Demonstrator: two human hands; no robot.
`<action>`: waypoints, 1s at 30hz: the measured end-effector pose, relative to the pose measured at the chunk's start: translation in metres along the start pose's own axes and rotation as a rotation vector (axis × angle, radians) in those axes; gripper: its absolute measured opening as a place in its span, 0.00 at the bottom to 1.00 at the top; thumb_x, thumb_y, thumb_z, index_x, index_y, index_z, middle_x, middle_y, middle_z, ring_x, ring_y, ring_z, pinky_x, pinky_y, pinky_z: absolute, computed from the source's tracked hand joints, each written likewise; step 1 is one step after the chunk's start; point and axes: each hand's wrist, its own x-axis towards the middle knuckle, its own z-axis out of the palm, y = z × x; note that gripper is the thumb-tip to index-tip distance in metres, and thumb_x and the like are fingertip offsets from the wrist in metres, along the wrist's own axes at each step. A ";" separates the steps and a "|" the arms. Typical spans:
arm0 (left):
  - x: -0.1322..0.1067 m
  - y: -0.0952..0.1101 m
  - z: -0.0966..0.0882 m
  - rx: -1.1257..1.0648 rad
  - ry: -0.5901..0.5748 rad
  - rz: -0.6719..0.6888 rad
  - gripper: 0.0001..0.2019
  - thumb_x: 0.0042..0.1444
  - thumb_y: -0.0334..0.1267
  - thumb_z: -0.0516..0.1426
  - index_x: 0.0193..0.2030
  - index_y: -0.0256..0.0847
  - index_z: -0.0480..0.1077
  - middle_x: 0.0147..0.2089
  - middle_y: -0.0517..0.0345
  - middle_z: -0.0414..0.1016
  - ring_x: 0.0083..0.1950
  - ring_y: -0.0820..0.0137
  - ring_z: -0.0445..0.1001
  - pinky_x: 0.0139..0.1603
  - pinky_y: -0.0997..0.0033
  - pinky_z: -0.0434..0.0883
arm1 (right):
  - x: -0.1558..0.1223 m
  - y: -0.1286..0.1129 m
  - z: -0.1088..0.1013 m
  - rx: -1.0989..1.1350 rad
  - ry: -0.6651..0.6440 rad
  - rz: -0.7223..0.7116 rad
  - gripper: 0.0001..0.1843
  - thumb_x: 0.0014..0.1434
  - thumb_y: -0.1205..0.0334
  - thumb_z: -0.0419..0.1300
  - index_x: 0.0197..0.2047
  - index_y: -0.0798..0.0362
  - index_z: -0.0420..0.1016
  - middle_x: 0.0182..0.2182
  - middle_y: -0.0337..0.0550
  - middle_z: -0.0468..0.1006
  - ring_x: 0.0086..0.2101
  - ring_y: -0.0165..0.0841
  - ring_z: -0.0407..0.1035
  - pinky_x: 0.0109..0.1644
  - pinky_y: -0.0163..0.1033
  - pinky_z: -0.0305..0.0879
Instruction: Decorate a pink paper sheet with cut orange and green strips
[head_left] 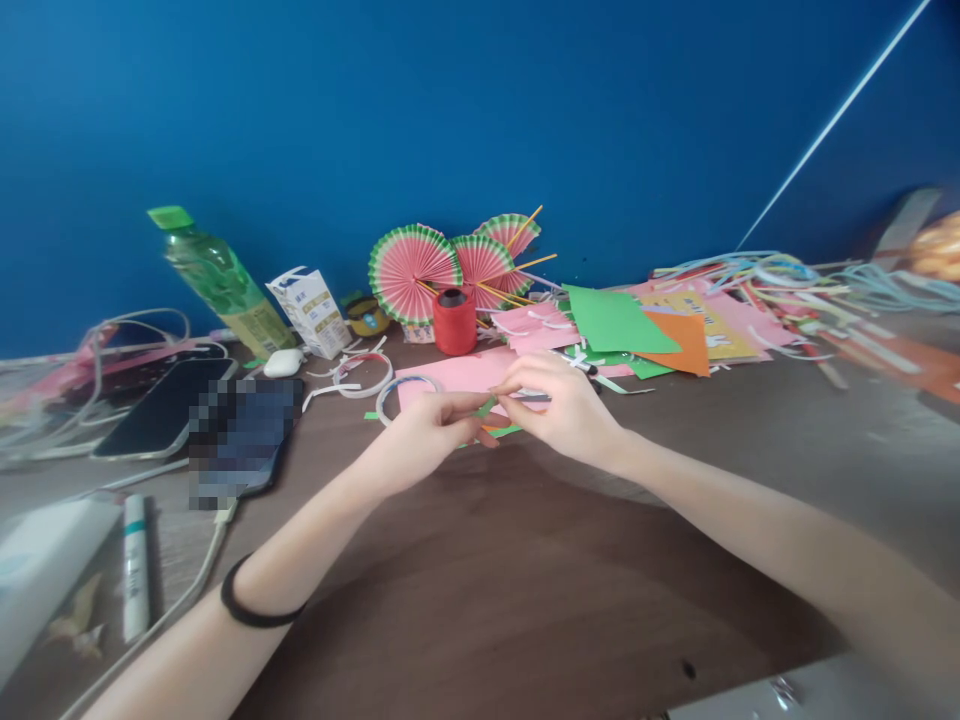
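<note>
My left hand (431, 427) and my right hand (566, 408) meet over the brown table (480, 580), both pinched on a thin green paper strip (489, 405). Another green strip (504, 432) lies just under them. A pink paper sheet (457, 375) lies flat right behind my fingers. A tape roll (405, 392) rests next to the pink sheet on its left. A black band circles my left wrist (251, 605).
Watermelon-patterned paper fans (450, 262) and a red thread spool (454, 322) stand at the back by the blue wall. Green and orange sheets (637, 330) and paper scraps pile up to the right. Two phones (202, 420), a green bottle (221, 280), a carton, cables and a marker (135, 565) lie on the left.
</note>
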 end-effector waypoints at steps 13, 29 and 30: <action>-0.004 0.002 0.005 0.191 0.021 0.033 0.19 0.52 0.31 0.48 0.50 0.40 0.70 0.36 0.59 0.78 0.40 0.67 0.73 0.42 0.72 0.67 | -0.003 -0.001 0.002 -0.049 -0.021 -0.016 0.05 0.51 0.71 0.55 0.27 0.53 0.70 0.27 0.42 0.72 0.31 0.33 0.65 0.35 0.39 0.61; -0.004 0.003 0.004 0.137 0.011 -0.003 0.18 0.53 0.32 0.49 0.49 0.39 0.70 0.37 0.57 0.78 0.42 0.67 0.74 0.45 0.71 0.67 | -0.001 0.000 0.000 0.055 -0.034 0.003 0.05 0.51 0.71 0.55 0.28 0.54 0.71 0.27 0.42 0.72 0.31 0.32 0.66 0.35 0.39 0.62; -0.004 0.004 0.004 0.137 0.012 -0.001 0.18 0.53 0.32 0.49 0.49 0.39 0.70 0.37 0.57 0.78 0.42 0.67 0.74 0.45 0.71 0.67 | -0.001 0.000 0.000 0.051 -0.031 -0.001 0.05 0.51 0.72 0.55 0.28 0.54 0.71 0.27 0.42 0.72 0.31 0.32 0.65 0.35 0.39 0.62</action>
